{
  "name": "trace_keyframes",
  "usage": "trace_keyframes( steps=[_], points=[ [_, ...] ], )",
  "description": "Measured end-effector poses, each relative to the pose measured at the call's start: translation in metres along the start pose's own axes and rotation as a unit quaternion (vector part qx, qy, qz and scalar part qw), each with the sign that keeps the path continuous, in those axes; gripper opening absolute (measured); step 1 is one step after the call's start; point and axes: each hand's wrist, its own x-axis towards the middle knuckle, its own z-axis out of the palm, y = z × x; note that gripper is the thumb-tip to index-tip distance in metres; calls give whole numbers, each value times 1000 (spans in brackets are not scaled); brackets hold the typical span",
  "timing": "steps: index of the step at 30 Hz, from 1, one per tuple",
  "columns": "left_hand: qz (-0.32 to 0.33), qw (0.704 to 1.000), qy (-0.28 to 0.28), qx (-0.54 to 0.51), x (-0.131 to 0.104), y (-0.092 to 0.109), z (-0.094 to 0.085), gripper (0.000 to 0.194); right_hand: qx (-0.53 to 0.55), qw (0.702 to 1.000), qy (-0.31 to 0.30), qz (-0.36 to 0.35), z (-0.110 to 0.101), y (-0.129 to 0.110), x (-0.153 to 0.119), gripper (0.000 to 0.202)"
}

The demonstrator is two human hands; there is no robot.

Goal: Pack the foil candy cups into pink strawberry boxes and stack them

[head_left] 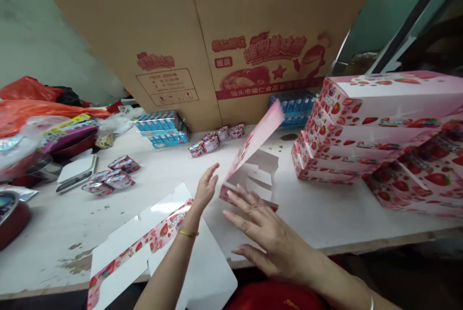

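A pink strawberry-print carton [249, 148] stands half-folded in front of me, its lid raised and its white inside partly showing. My right hand [267, 233] is at the near edge of this carton, fingers spread; the fingertips overlap its lower edge, and I cannot tell whether they press on it. Just left of the carton my left hand [207, 187] is raised with fingers stretched upward and holds nothing. Beneath my left forearm a flat, unfolded strawberry-print carton blank [119, 247] lies mostly white side up on the table.
Folded strawberry cartons [336, 127] are stacked at the right. Blue wrapped packs [162, 129] and several small printed cups [211, 142] sit before a large cardboard box [181, 25]. More cups [112, 180], a white electronic scale [76, 170] and plastic bags [36, 102] are at the left.
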Motion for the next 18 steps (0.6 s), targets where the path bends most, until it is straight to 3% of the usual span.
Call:
trace_keyframes(
  steps=[3, 5, 7, 9, 11, 13, 16, 18],
  points=[
    [47, 990, 54, 121, 57, -22, -25, 62, 16, 993, 99, 67, 15, 42, -8, 19],
    [65, 971, 54, 226, 97, -32, -38, 76, -33, 973, 187, 133, 15, 81, -9, 16],
    [53, 947, 23, 315, 136, -37, -44, 91, -125, 943, 245, 188, 9, 127, -4, 36],
    [31, 925, -20, 379, 170, -39, -42, 101, -210, 913, 257, 237, 2, 174, 7, 65],
    [18, 910, -62, 410, 197, -38, -34, 107, -272, 891, 223, 287, -4, 215, 24, 78],
    [13, 905, -86, 417, 215, -36, -24, 106, -315, 875, 152, 335, -9, 243, 44, 76],
    [4, 906, -86, 414, 227, -31, -8, 83, -334, 856, 12, 395, -16, 257, 65, 42],
    [-1, 908, -71, 413, 226, -26, -1, 66, -329, 845, -42, 419, -19, 253, 64, 26]
  ],
)
